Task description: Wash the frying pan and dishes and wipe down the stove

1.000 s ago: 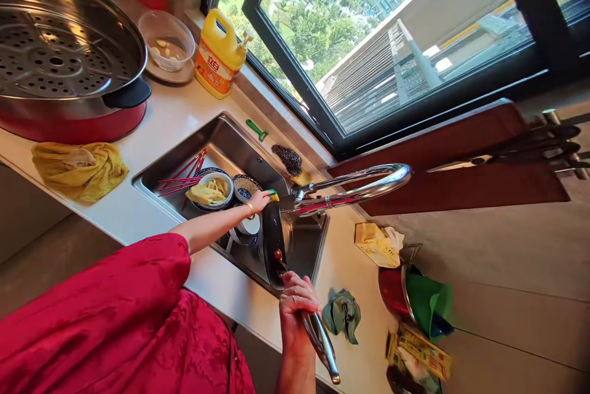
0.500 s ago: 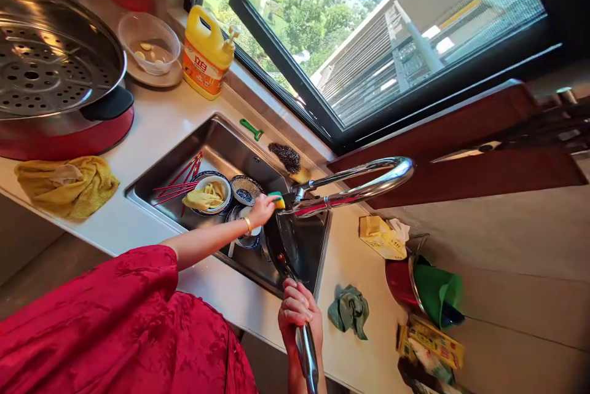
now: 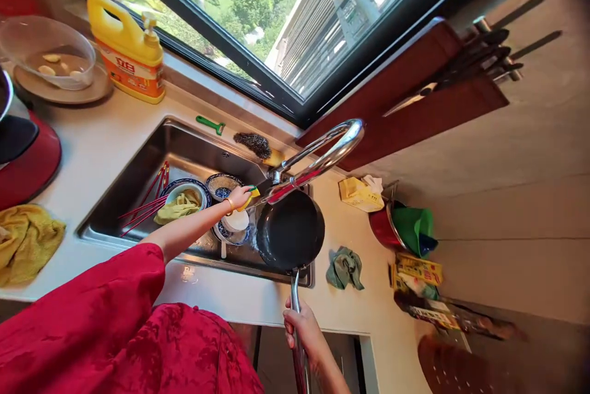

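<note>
My left hand (image 3: 238, 197) has the arched chrome faucet (image 3: 318, 157) overhead and the frying pan (image 3: 290, 229) alongside; passage runs only across the steel sink basin (image 3: 193, 151) behind the bowls (image 3: 221, 185).

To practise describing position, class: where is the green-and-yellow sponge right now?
In the head view, the sponge is gripped in the left hand above the stainless steel sink, next to the faucet base and just left of the black frying pan.

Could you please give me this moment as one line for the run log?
left hand: holds sponge | right hand: holds frying pan by handle | place: above steel sink
</note>
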`<state>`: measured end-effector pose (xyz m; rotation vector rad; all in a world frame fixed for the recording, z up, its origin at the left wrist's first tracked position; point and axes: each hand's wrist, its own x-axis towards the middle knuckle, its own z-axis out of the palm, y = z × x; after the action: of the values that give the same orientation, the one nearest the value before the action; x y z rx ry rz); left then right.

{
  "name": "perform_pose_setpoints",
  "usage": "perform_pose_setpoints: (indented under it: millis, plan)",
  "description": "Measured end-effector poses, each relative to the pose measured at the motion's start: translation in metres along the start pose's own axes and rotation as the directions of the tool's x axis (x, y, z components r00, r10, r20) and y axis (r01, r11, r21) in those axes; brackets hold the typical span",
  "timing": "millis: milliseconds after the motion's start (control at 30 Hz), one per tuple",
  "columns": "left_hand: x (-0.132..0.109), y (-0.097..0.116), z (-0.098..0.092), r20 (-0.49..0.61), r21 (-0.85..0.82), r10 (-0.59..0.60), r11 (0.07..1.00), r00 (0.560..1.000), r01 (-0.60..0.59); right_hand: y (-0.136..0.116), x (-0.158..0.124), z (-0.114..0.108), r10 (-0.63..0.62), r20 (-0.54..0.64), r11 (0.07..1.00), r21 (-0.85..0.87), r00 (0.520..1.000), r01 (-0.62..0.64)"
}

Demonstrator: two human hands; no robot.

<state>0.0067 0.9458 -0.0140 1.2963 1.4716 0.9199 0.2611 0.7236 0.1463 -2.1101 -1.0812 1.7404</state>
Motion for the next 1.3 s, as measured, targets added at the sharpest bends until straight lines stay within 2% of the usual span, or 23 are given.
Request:
perform_pose_setpoints:
  millis: [67, 133, 233, 300, 367, 467, 567, 633, 733, 767, 833, 900, 933, 1000, 1067, 1167, 1233, 1300]
  plan:
    - [-0.001, 0.011, -0.009, -0.032, 0.076, 0.055, 0.996, 0.998, -0.052, 0.01, 0.002, -0.004, -0.043, -0.071, 0.988, -0.152, 0.997, 0.032]
    - [-0.008, 0.022, -0.019, -0.068, 0.17, 0.12, 0.98, 0.99, -0.107, 0.02, 0.002, -0.01, -0.134, -0.156, 0.931, -0.359, 0.979, 0.07]
    - [-0.029, 0.038, -0.032, -0.088, 0.285, 0.241, 0.936, 0.967, -0.207, 0.03, 0.0, -0.015, -0.262, -0.217, 0.726, -0.686, 0.94, 0.044]
    - [-0.052, 0.046, -0.034, -0.094, 0.348, 0.332, 0.894, 0.939, -0.281, 0.031, -0.001, -0.012, -0.253, -0.213, 0.61, -0.792, 0.944, -0.015]
    - [-0.079, 0.053, -0.03, -0.098, 0.389, 0.409, 0.855, 0.907, -0.343, 0.028, 0.001, -0.005, -0.236, -0.188, 0.562, -0.827, 0.953, -0.024]
    - [-0.117, 0.062, -0.013, -0.094, 0.424, 0.5, 0.802, 0.861, -0.419, 0.017, 0.01, 0.01, -0.261, -0.154, 0.534, -0.846, 0.953, 0.009]
    - [-0.143, 0.075, 0.008, 0.003, 0.508, 0.573, 0.705, 0.82, -0.494, 0.007, 0.019, 0.019, -0.297, -0.148, 0.483, -0.876, 0.943, 0.015]
    - [-0.15, 0.082, 0.018, 0.094, 0.556, 0.605, 0.627, 0.791, -0.546, 0.002, 0.023, 0.022, -0.306, -0.147, 0.424, -0.905, 0.941, -0.003]
    - [-0.145, 0.084, 0.017, 0.165, 0.561, 0.627, 0.575, 0.761, -0.596, 0.002, 0.023, 0.022, -0.306, -0.132, 0.348, -0.937, 0.943, -0.018]
    - [-0.138, 0.081, 0.012, 0.143, 0.558, 0.614, 0.598, 0.776, -0.576, 0.003, 0.023, 0.022, -0.311, -0.125, 0.335, -0.942, 0.942, -0.014]
    - [-0.116, 0.07, -0.002, 0.016, 0.541, 0.535, 0.706, 0.845, -0.457, 0.007, 0.022, 0.022, -0.325, -0.114, 0.319, -0.948, 0.939, -0.005]
    - [-0.084, 0.056, -0.02, -0.127, 0.469, 0.39, 0.834, 0.912, -0.291, 0.011, 0.02, 0.021, -0.334, -0.112, 0.305, -0.952, 0.936, -0.004]
    - [-0.067, 0.049, -0.027, -0.161, 0.411, 0.309, 0.884, 0.937, -0.221, 0.013, 0.02, 0.021, -0.335, -0.111, 0.296, -0.955, 0.936, -0.007]
    - [-0.037, 0.036, -0.04, -0.155, 0.294, 0.176, 0.948, 0.972, -0.124, 0.015, 0.018, 0.019, -0.334, -0.108, 0.277, -0.961, 0.936, -0.012]
    - [-0.019, 0.028, -0.046, -0.131, 0.22, 0.106, 0.973, 0.986, -0.075, 0.016, 0.016, 0.017, -0.328, -0.107, 0.26, -0.965, 0.939, -0.02]
    - [-0.023, 0.025, -0.045, -0.214, 0.237, 0.137, 0.968, 0.967, -0.085, 0.013, 0.013, 0.014, -0.324, -0.1, 0.253, -0.967, 0.941, -0.016]
    - [-0.045, 0.029, -0.04, -0.282, 0.309, 0.247, 0.938, 0.927, -0.156, 0.009, 0.013, 0.012, -0.326, -0.099, 0.249, -0.968, 0.94, -0.015]
    - [-0.075, 0.036, -0.031, -0.269, 0.401, 0.377, 0.88, 0.886, -0.253, 0.004, 0.014, 0.012, -0.326, -0.101, 0.234, -0.972, 0.94, -0.023]
